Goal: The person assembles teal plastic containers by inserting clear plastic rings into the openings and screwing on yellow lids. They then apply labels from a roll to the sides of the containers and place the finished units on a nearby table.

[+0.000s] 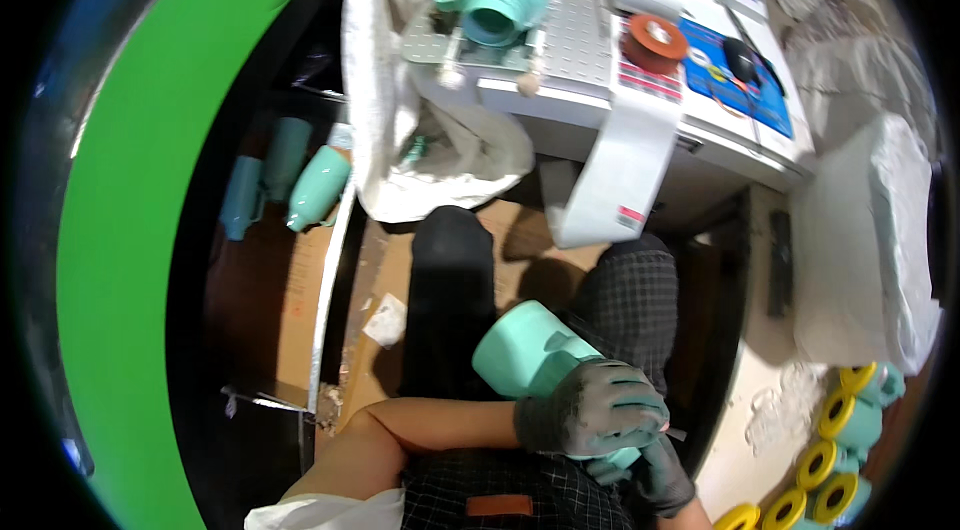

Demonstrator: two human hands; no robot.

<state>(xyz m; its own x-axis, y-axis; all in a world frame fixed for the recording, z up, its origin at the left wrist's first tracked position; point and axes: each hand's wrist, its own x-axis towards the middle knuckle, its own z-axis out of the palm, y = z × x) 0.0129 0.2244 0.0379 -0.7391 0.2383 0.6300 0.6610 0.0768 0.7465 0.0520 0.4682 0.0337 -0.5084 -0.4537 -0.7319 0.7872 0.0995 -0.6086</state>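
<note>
The teal jug (528, 348) slants over the lap (480, 475), the left hand (610, 410) clamped round its lower end, the right hand (658, 475) beneath, grip I can't tell; they're apparently working that end, which next calls for steadiness.

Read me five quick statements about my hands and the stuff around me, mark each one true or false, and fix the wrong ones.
1. The left hand and the right hand both wear gloves. True.
2. The left hand is gripping a white bottle. False: it grips a mint-green container.
3. The black mouse lies on a red mat. False: it lies on a blue mat.
4. The paper strip hangs down over the front edge of the white table. True.
5. The yellow-ringed containers are at the picture's upper left. False: they are at its lower right.
</note>
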